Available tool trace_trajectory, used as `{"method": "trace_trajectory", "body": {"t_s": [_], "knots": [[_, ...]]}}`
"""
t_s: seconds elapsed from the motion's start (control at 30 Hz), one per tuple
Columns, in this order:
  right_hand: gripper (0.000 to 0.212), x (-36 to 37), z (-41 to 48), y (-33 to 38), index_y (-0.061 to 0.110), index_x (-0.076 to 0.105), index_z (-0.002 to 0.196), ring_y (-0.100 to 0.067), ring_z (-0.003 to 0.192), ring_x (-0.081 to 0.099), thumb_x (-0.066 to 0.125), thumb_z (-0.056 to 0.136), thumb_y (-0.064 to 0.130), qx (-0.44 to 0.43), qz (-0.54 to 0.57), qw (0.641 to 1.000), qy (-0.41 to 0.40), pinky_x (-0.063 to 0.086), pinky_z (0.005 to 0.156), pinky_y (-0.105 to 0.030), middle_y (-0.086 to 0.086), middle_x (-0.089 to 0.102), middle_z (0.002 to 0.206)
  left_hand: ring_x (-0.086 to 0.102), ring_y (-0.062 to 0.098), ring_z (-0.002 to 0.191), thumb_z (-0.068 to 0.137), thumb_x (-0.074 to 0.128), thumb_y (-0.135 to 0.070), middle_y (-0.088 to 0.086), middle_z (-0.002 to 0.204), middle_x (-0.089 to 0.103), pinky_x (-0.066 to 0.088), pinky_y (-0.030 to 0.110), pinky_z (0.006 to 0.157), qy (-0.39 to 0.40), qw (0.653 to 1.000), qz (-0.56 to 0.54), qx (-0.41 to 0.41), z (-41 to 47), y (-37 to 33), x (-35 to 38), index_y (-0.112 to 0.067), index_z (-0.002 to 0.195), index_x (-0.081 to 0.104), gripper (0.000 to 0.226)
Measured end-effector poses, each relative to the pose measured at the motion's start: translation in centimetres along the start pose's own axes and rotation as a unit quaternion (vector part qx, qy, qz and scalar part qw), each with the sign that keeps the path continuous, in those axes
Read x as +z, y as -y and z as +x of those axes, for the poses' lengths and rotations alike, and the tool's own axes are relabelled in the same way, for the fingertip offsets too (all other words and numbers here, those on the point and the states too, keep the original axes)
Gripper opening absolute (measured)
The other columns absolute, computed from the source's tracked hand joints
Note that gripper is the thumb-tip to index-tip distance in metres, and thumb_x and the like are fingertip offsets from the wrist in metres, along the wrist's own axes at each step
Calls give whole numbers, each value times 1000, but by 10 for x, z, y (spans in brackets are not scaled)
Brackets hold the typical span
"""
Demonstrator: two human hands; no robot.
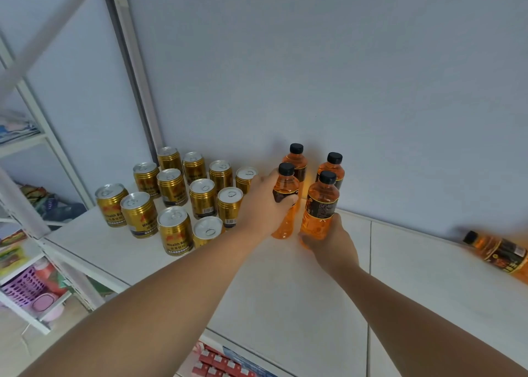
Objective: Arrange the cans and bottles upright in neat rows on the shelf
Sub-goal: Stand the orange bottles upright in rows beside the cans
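Note:
Several gold cans [171, 186] stand upright in rows at the left of the white shelf [285, 291]. To their right stand orange bottles with black caps, two at the back [297, 159] [333, 166]. My left hand [261, 202] grips the front left bottle [285, 185] around its middle. My right hand [331, 243] grips the base of the front right bottle [321, 205]. Both held bottles are upright on the shelf. One more orange bottle [503, 252] lies on its side at the far right, against the back wall.
A white metal upright [134, 62] frames the shelf at the left. A neighbouring rack at the left holds cloth items [48, 202] and a purple basket [24, 288]. Red packs [220, 361] sit on the level below.

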State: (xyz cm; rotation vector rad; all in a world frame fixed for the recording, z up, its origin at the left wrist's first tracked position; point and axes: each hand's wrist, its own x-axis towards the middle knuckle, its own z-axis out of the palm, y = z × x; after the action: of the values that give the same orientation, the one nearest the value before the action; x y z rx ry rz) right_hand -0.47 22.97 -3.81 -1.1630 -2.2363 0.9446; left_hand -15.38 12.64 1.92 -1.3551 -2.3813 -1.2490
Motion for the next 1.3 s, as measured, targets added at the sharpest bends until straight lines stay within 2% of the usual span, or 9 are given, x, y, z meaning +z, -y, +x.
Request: {"method": "trace_trajectory", "body": {"t_s": [0.23,0.47,0.63,0.73,0.83,0.93,1.03,1.13,1.3], "knots": [[61,2,3,-1,33,38,131,-16,89,61,71,84,52,1,4,1000,9,53,69,-30,12,57,109,56,23,125,94,62,-53,4,137,56,50,29,94,3,1000,4,-6,-2,1,-1,-33,151,37,66],[64,0,2,1,31,38,133,-16,91,61,74,84,50,3,10,1000,19,53,70,-29,12,57,110,51,19,132,93,67,-48,0,142,56,41,24,97,11,1000,-29,-1,-5,-4,-4,-32,152,38,67],[63,-4,0,5,28,41,130,-16,91,62,77,82,44,8,22,999,23,55,71,-31,9,61,109,53,21,133,91,73,-40,2,146,54,44,26,97,22,998,-41,-31,-8,-8,-3,-27,151,37,72],[58,-6,-4,7,28,42,125,-14,86,60,76,82,46,17,25,999,25,51,65,-27,8,61,109,55,21,132,90,76,-34,1,144,57,50,32,101,36,995,-57,-78,-18,-8,-2,-22,149,37,73],[61,-7,-14,3,28,41,127,-11,84,57,76,82,50,31,33,999,21,45,58,-22,4,62,117,60,20,126,90,74,-32,0,137,61,54,39,102,72,989,-55,-113,-31,-6,2,-22,143,47,59],[81,-8,-24,0,23,36,143,-16,94,57,77,80,54,58,29,998,16,42,54,-19,0,59,133,68,23,102,95,63,-37,4,109,69,59,40,86,166,975,25,-145,-45,-5,6,-18,114,65,27],[87,-12,-36,-3,24,31,147,-23,109,61,76,80,56,83,0,997,0,42,52,-19,-2,54,142,66,20,90,97,58,-39,2,93,65,54,32,70,231,958,87,-149,-58,-5,10,-16,105,65,26],[83,-20,-52,-11,23,35,146,-24,116,60,76,81,53,82,-35,996,-24,48,64,-24,-3,52,144,60,15,84,96,58,-43,-4,89,59,41,26,59,257,950,123,-131,-68,-10,13,-18,109,62,28],[70,-49,-85,-32,20,38,145,-23,121,55,68,88,48,60,-130,988,-52,51,91,-36,-2,52,142,60,13,90,95,59,-50,-6,110,65,51,28,68,303,940,139,-78,-77,-31,28,-24,121,59,37]]}}
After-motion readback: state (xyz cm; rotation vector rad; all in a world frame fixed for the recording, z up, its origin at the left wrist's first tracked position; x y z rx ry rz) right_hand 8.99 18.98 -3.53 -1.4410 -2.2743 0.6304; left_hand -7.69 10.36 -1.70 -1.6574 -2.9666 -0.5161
